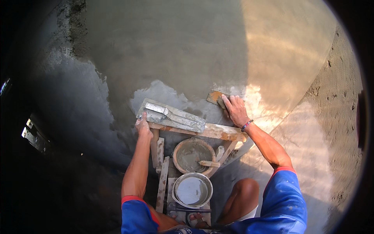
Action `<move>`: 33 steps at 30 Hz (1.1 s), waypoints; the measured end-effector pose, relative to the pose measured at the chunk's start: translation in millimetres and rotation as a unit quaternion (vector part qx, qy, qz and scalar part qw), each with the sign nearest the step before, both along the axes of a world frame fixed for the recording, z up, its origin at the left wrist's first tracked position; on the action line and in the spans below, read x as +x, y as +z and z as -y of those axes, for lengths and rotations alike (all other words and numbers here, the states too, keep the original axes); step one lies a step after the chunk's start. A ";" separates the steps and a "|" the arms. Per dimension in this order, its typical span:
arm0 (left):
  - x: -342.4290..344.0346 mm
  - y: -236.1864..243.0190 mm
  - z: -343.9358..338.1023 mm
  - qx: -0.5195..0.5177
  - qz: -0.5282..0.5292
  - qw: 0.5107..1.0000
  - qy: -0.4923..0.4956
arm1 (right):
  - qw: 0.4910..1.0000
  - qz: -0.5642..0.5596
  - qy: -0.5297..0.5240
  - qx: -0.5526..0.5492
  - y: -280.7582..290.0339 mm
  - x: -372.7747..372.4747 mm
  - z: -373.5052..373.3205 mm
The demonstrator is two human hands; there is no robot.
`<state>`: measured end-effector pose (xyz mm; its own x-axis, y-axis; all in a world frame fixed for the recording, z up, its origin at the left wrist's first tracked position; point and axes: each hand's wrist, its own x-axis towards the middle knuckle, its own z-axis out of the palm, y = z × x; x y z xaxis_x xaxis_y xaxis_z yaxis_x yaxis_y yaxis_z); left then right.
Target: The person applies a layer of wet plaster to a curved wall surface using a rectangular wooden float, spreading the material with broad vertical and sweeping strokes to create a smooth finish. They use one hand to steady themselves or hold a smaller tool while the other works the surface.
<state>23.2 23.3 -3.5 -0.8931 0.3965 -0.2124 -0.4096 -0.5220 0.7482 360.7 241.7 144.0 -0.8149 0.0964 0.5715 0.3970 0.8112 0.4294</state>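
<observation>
My left hand [143, 126] is closed on the near left end of a long grey plastering float [181, 119], its thumb on top. The float lies tilted over a wooden beam, with its handle facing up. Farther right, my right hand [236, 110] grips a small scraper with a flat, rust-orange blade [214, 96]. Its blade lies against the grey plastered wall [171, 46], beside a pale wet patch. My fingers cover part of the scraper's grip.
Below the wooden beam [218, 131] stands a round tub [177, 152] of grey mix with a wooden-handled tool [209, 163] in it. Nearer is a bucket [210, 191] of greyish liquid. Wooden legs [162, 183] slope down at the left. Rough wall [341, 78] lies far right.
</observation>
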 end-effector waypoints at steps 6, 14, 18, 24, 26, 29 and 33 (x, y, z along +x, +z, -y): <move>22.7 17.4 -3.0 -0.069 -0.048 0.996 -0.004 | 0.988 -0.145 0.055 -0.015 120.7 -15.7 32.5; 11.3 7.1 -11.0 -0.190 -0.012 0.976 0.105 | 0.994 -0.089 0.058 0.036 87.6 -97.8 41.8; 8.2 3.1 0.9 -0.108 -0.035 0.993 0.038 | 0.990 0.134 0.045 0.026 -17.7 -54.9 24.9; 23.7 27.2 10.8 -0.034 -0.054 0.998 -0.007 | 0.990 -0.109 0.081 0.028 138.7 -85.8 59.5; 25.6 23.7 7.3 -0.022 -0.040 0.999 0.000 | 0.979 -0.187 0.072 0.048 194.9 -124.8 69.6; 23.6 15.4 2.2 0.017 -0.002 1.000 0.020 | 0.975 -0.208 0.076 0.031 197.6 -188.6 79.8; 14.7 12.7 -0.8 -0.003 0.006 1.000 0.031 | 0.990 -0.032 0.088 0.108 87.7 -204.5 79.6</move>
<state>37.9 24.1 9.2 -0.9133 0.3398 -0.2246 -0.3853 -0.5418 0.7469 156.2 162.1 231.6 -0.7693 -0.1740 0.6147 0.2899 0.7624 0.5786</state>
